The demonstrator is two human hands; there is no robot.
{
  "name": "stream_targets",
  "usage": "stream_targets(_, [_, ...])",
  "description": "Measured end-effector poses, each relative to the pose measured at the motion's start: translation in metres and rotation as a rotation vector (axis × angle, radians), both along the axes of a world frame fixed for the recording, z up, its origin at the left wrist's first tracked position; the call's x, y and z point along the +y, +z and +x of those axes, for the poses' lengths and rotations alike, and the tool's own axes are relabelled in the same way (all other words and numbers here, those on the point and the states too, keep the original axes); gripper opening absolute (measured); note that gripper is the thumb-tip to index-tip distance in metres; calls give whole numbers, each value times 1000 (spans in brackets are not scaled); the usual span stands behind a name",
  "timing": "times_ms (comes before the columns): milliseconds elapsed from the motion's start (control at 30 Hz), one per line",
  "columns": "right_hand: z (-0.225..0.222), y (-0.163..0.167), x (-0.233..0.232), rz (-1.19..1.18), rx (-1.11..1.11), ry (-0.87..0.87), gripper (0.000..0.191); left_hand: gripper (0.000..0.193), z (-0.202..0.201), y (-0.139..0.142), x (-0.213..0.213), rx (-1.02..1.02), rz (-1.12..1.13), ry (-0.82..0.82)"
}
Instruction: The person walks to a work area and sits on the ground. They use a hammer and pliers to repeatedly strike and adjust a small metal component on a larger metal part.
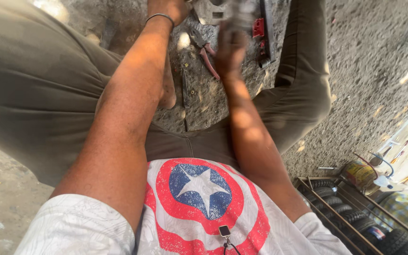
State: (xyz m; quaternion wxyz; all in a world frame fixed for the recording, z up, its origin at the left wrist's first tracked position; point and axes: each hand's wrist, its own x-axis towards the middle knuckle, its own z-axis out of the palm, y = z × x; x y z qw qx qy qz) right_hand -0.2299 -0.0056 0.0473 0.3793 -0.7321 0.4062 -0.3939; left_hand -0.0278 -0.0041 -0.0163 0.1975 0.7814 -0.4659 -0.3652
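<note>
1. A grey metal part (218, 10) is seen at the top edge of the view, on the concrete floor (369, 61) between the person's bent legs. Only its lower portion is in frame; it is pale, flat-faced and blurred, with a small dark square opening.
2. The right hand (230, 49) is raised just below the part, with the fingers curled upward against it. Whether the grip is closed on the part or merely pressed to it cannot be told, as the fingertips are blurred.
3. The left hand (168, 8) is placed to the left of the part, cut off by the frame's top edge. A thin bangle (160, 17) is worn at its wrist. The state of its grip cannot be told.
4. Pliers (204, 49) with red handles are laid on the floor just below the part, between the two forearms.
5. A black strip with red clips (262, 33) is set just right of the part.
6. A slim dark tool (185, 89) is laid further below the part, beside a bare foot.
7. Stacked tyres in a rack (345, 212) are seen well apart from the part, at the lower right.
</note>
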Motion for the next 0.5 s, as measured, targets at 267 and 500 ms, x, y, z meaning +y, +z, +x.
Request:
stream_targets(267, [-4,-3,16,452,137,-142,48,31,1,15,2,47,66,-18])
stream_targets(500, [-4,-1,11,322,-86,-31,42,34,6,44,9,205,223,-33])
